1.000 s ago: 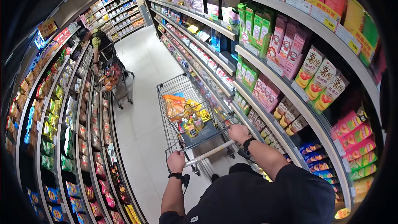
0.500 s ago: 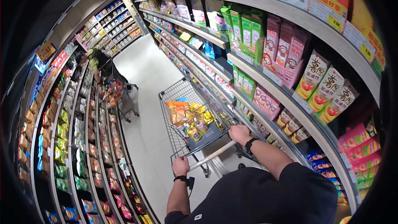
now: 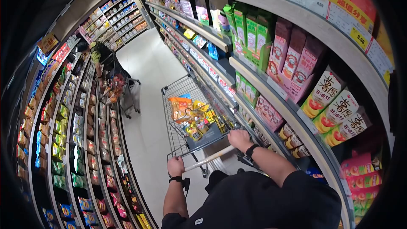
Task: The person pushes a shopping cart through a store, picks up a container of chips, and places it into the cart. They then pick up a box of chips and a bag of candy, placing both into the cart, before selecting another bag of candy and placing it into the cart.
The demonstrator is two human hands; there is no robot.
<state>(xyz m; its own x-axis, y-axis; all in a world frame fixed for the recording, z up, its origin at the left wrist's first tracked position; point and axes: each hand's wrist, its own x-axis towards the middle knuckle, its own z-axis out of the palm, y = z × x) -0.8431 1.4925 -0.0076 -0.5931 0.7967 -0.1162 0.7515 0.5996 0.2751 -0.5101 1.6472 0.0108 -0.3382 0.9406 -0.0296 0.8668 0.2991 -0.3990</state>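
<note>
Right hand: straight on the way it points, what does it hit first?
Right hand, closed on the shopping cart handle: probably the cart's dark grey panel, with yellow packets beyond. Depth is unclear; it may pass above.

Cart (image 3: pixel 207 139) between shelves (image 3: pixel 263 3), packets (image 3: pixel 180 109) inside

The head camera faces forward, down over the cart (image 3: pixel 207 139).

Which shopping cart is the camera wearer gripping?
The nearer shopping cart, mid-frame: left hand and right hand grip the ends of its pale handlebar. The farther cart is at image left, beside another person.
</note>
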